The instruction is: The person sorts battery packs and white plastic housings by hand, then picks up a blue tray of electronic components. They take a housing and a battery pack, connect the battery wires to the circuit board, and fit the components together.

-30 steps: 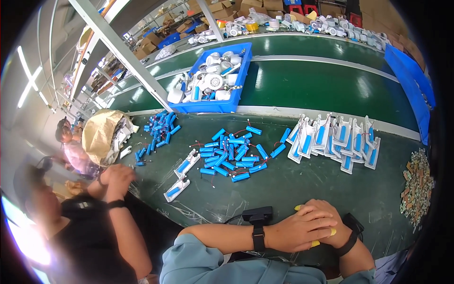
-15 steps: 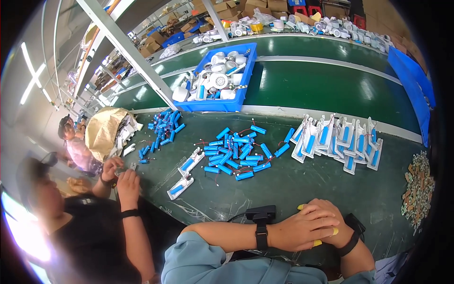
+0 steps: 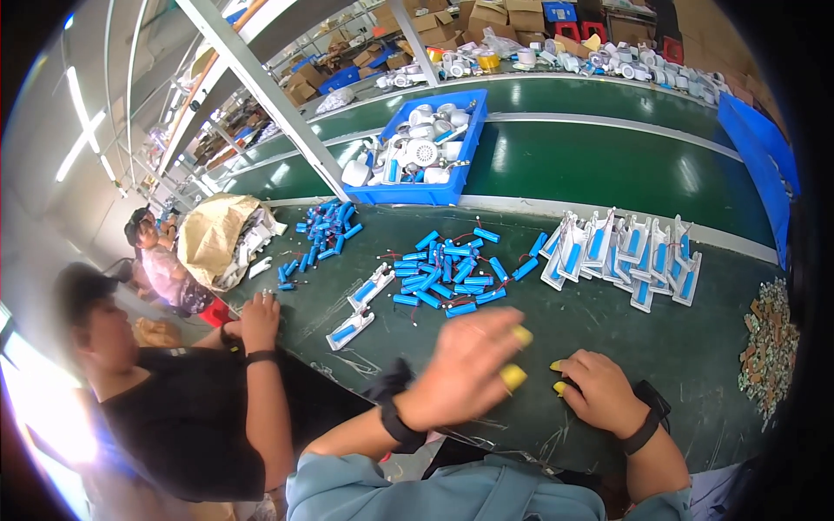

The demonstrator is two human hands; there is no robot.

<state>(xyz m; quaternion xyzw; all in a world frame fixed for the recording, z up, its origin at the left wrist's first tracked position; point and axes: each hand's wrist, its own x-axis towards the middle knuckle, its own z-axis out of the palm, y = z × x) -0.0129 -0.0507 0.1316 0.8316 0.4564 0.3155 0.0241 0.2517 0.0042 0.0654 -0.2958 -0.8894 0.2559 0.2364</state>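
- Left hand (image 3: 467,366): raised, loosely spread.
- Right hand (image 3: 598,392): apart from it, palm-down on tabletop (image 3: 695,373).
- Blue cylinders (image 3: 458,251): heaped, long axes mixed, many crosswise.

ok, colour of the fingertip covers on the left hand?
Yellow fingertip covers on the left hand; best seen in the head view.

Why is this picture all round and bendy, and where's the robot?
There's no robot, just a person's two hands. A wide camera on their head looks down, and its lens bends straight edges. The left hand is above the green table, a bit blurry; the right hand rests on it. I see nothing held in either. Some fingertips are yellow. On the table lie blue cylinders with thin wires, white casings holding more, and a heap of small brown-and-green pieces.
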